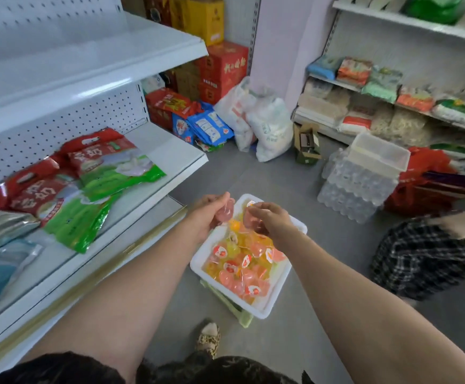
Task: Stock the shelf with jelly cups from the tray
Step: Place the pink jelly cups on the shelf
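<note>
A white tray (274, 300) sits on a pale green stool on the floor, filled with several pink, orange and yellow jelly cups (242, 268). Both my hands hover over the tray's far end. My left hand (212, 212) holds a pink jelly cup (227, 211) in its fingers. My right hand (270, 220) grips another pink jelly cup (250, 217). The white shelf (170, 159) stands to the left, its right part bare.
Red and green snack bags (87, 178) lie on the shelf's left part, silvery and blue packs nearer me. Stacked clear containers (364, 178) stand on the floor to the right. Another person in plaid trousers (425, 259) crouches at the right. Bags and boxes line the back wall.
</note>
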A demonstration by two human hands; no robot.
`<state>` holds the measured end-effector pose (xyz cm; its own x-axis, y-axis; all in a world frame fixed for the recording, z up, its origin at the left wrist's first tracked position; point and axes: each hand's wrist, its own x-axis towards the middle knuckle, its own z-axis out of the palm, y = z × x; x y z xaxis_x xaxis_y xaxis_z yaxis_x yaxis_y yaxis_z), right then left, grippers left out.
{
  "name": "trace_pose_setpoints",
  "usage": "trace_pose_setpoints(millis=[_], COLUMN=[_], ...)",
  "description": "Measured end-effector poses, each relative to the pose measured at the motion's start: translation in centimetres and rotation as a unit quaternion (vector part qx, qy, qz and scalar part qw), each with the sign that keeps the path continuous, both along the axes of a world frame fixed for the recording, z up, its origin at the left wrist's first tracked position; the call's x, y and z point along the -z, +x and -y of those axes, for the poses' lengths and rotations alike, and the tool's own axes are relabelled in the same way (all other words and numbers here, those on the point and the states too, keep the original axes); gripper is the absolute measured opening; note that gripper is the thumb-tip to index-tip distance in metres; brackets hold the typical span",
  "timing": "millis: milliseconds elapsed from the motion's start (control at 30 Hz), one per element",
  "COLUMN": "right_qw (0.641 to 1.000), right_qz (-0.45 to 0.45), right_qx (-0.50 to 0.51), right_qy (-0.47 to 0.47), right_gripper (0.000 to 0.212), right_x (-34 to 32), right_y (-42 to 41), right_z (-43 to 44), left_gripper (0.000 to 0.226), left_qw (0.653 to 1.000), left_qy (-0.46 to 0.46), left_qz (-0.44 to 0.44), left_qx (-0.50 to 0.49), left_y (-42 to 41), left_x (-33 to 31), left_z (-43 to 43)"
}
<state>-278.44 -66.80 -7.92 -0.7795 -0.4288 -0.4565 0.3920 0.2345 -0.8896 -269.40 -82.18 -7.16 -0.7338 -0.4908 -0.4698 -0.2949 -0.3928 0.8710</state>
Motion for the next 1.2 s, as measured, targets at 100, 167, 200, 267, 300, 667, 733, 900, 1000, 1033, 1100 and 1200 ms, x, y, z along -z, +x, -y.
trace_pose_setpoints(millis=[100, 167, 200, 267, 300, 667, 733, 900, 1000, 1033, 1100, 1200], right_qw=[0.998, 0.993, 0.990, 0.984, 0.981, 0.923, 0.911, 0.881, 0.865, 0.860, 0.851, 0.837], right_qz=[-0.057, -0.096, -0.112, -0.138, -0.151, -0.302, -0.313, -0.329, -0.324, -0.323, -0.315, -0.306], right_qx=[-0.026, -0.058, -0.070, -0.085, -0.093, -0.195, -0.221, -0.288, -0.325, -0.338, -0.363, -0.396], right_qy=[-0.027, -0.042, -0.051, -0.072, -0.081, -0.137, -0.153, -0.180, -0.201, -0.204, -0.213, -0.221], right_gripper=[0.035, 0.040, 0.041, 0.043, 0.044, 0.042, 0.045, 0.054, 0.054, 0.053, 0.052, 0.053], right_x=[-3.4, -5.8, -7.0, -9.5, -10.7, -21.8, -23.4, -27.1, -28.7, -29.1, -29.8, -30.4], right_y=[1.5, 2.5, 3.1, 4.1, 4.6, 10.0, 11.5, 16.8, 20.7, 22.2, 25.4, 30.7], right_z=[0.3, 0.6, 0.8, 1.2, 1.5, 8.5, 10.3, 14.7, 17.8, 18.9, 21.0, 24.7], left_gripper=[0.022, 0.024, 0.024, 0.029, 0.033, 0.032, 0.039, 0.054, 0.057, 0.057, 0.056, 0.055], left_qw=[0.999, 0.997, 0.996, 0.993, 0.992, 0.954, 0.945, 0.928, 0.914, 0.909, 0.900, 0.887], left_qy=[-0.025, -0.036, -0.044, -0.072, -0.088, -0.210, -0.225, -0.252, -0.270, -0.275, -0.279, -0.290], left_qz=[-0.030, -0.044, -0.046, -0.042, -0.042, -0.109, -0.118, -0.116, -0.108, -0.104, -0.099, -0.088], left_qx=[-0.038, -0.058, -0.069, -0.083, -0.085, -0.185, -0.206, -0.249, -0.282, -0.295, -0.320, -0.350], left_y=[2.7, 4.7, 5.6, 7.3, 8.0, 18.3, 20.6, 27.7, 32.2, 33.8, 37.0, 42.2], left_x=[-3.3, -5.8, -6.8, -9.0, -10.1, -21.7, -23.4, -26.3, -27.4, -27.7, -28.3, -28.9], left_z=[0.1, 0.4, 0.7, 1.3, 1.6, 5.4, 6.2, 8.6, 10.2, 11.0, 12.4, 15.2])
